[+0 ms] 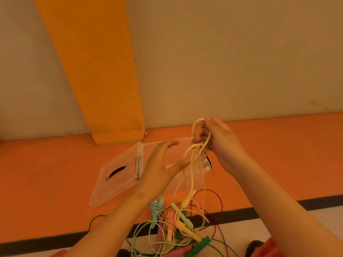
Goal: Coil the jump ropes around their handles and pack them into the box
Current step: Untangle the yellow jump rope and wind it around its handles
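In the head view, the right hand is raised above the clear plastic box, its fingers curled tight round loops of the pale yellow jump rope. The rope's strands hang down toward the pile of coloured ropes on the floor. The left hand is just beside the strands, its fingers straight and holding nothing.

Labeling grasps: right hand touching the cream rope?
Touching. Head view: right hand has its fingers curled round the cream rope, which loops over them.
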{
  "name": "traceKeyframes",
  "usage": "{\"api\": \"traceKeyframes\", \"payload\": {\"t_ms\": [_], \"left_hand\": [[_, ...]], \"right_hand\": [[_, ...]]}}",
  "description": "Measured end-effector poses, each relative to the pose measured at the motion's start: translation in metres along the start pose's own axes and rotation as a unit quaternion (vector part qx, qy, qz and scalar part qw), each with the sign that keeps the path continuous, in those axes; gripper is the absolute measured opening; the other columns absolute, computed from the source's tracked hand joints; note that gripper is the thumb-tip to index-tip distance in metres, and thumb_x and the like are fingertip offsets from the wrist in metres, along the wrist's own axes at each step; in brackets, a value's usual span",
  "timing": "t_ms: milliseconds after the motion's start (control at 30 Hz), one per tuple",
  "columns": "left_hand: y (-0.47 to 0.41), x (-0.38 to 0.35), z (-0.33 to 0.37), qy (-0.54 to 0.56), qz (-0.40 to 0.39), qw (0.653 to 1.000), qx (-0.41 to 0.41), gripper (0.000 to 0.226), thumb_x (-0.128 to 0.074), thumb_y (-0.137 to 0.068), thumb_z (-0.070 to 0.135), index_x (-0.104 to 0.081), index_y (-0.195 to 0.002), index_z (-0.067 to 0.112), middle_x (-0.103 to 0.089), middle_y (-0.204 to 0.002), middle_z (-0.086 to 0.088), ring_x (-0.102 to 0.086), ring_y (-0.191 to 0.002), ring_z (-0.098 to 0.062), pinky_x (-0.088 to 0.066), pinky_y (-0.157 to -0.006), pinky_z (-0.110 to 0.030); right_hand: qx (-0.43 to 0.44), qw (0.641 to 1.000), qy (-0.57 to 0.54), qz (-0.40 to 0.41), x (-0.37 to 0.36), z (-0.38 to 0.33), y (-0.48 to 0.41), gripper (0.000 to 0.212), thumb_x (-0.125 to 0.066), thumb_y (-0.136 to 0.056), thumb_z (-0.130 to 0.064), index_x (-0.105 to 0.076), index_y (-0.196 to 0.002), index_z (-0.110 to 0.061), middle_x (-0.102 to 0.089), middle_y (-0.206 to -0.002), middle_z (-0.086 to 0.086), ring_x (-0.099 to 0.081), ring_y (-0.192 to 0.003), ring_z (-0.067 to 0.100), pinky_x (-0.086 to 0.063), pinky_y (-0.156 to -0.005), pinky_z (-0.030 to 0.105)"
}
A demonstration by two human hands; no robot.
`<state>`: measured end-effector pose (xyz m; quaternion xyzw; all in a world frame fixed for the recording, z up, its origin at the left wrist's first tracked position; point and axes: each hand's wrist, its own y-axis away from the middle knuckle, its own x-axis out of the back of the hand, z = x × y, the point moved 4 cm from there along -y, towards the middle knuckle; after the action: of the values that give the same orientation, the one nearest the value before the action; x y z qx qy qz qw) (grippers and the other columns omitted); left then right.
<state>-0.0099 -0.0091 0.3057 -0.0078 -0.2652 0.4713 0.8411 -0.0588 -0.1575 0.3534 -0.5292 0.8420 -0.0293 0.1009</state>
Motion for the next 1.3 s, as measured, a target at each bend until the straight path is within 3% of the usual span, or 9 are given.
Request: {"api": "traceKeyframes", "payload": {"t_ms": [167,367,533,633,733,867,967,1067,1300], "left_hand": [[-0.004,-0.008,0.016,0.052,0.002,0.995,-0.081,0.016,-0.06,-0.091,0.026,-0.064,-0.08,0.015,-0.063,-0.075,0.008,-0.058,-0.073,-0.002,-0.043,-0.069,-0.014],[-0.019,-0.01,-0.003,0.18,0.016,0.983,0.038,0.027,-0.045,-0.1,0.015,-0.064,-0.088,0.0,-0.049,-0.056,0.006,-0.048,-0.053,-0.007,-0.042,-0.055,-0.021],[-0.034,0.019,-0.025,0.417,0.112,0.893,0.124,0.034,-0.035,-0.104,0.021,-0.05,-0.075,0.011,-0.044,-0.051,0.008,-0.043,-0.047,-0.007,-0.043,-0.056,-0.024],[-0.033,0.027,-0.033,0.316,0.079,0.935,0.138,0.034,-0.04,-0.102,0.026,-0.055,-0.077,0.01,-0.05,-0.055,0.005,-0.049,-0.05,-0.011,-0.045,-0.059,-0.028],[-0.02,0.014,-0.027,0.091,-0.044,0.99,0.103,0.026,-0.05,-0.096,0.036,-0.066,-0.098,0.016,-0.067,-0.087,0.003,-0.064,-0.08,-0.017,-0.051,-0.077,-0.03],[0.0,-0.02,-0.003,0.038,-0.151,0.988,-0.008,0.03,-0.063,-0.085,0.04,-0.063,-0.112,0.025,-0.065,-0.103,0.02,-0.058,-0.099,0.006,-0.045,-0.086,-0.012],[0.007,-0.031,0.002,0.036,-0.144,0.988,-0.042,0.018,-0.064,-0.089,0.032,-0.066,-0.101,0.02,-0.064,-0.085,0.02,-0.056,-0.078,0.005,-0.044,-0.074,-0.014],[0.003,-0.028,0.004,0.042,-0.127,0.99,-0.032,0.036,-0.049,-0.091,0.042,-0.063,-0.074,0.014,-0.05,-0.055,0.012,-0.043,-0.053,-0.001,-0.037,-0.058,-0.02],[-0.016,0.016,-0.005,0.194,0.05,0.98,0.006,0.04,-0.036,-0.101,0.029,-0.059,-0.072,0.013,-0.064,-0.065,0.007,-0.061,-0.069,-0.009,-0.048,-0.069,-0.016]], "right_hand": [[-0.021,0.999,0.027,-0.029,-0.01,0.007,0.004,0.023,-0.035,-0.103,-0.023,-0.045,-0.088,-0.009,-0.06,-0.068,0.007,-0.064,-0.061,0.023,-0.041,-0.045,0.025],[-0.063,0.997,0.025,-0.038,-0.001,0.018,0.012,0.02,-0.04,-0.101,-0.021,-0.05,-0.089,-0.009,-0.06,-0.087,0.007,-0.062,-0.08,0.015,-0.052,-0.053,0.033],[-0.126,0.989,0.071,-0.021,0.022,0.034,0.015,0.023,-0.036,-0.103,-0.023,-0.045,-0.085,-0.011,-0.06,-0.07,0.007,-0.059,-0.058,0.02,-0.049,-0.047,0.03],[-0.119,0.987,0.103,-0.03,0.029,0.037,0.015,0.022,-0.033,-0.104,-0.024,-0.043,-0.087,-0.012,-0.062,-0.062,0.007,-0.054,-0.047,0.02,-0.038,-0.045,0.027],[-0.073,0.992,0.096,-0.049,0.029,0.033,0.015,0.026,-0.031,-0.104,-0.022,-0.046,-0.09,-0.006,-0.063,-0.063,0.01,-0.055,-0.052,0.019,-0.037,-0.052,0.03],[-0.066,0.992,0.058,-0.088,0.016,0.03,0.018,0.023,-0.032,-0.103,-0.02,-0.043,-0.087,-0.007,-0.062,-0.064,0.012,-0.053,-0.054,0.019,-0.037,-0.05,0.024],[-0.055,0.99,0.081,-0.105,0.004,0.032,0.018,0.021,-0.035,-0.103,-0.018,-0.043,-0.087,-0.007,-0.059,-0.064,0.012,-0.049,-0.051,0.016,-0.036,-0.049,0.023],[-0.065,0.988,0.103,-0.099,0.006,0.036,0.016,0.022,-0.035,-0.103,-0.019,-0.042,-0.086,-0.008,-0.057,-0.061,0.01,-0.049,-0.045,0.013,-0.037,-0.045,0.024],[-0.189,0.965,0.057,-0.171,0.009,0.065,0.022,0.024,-0.031,-0.104,-0.027,-0.044,-0.095,-0.009,-0.069,-0.081,0.011,-0.066,-0.075,0.026,-0.056,-0.071,0.037]]}}
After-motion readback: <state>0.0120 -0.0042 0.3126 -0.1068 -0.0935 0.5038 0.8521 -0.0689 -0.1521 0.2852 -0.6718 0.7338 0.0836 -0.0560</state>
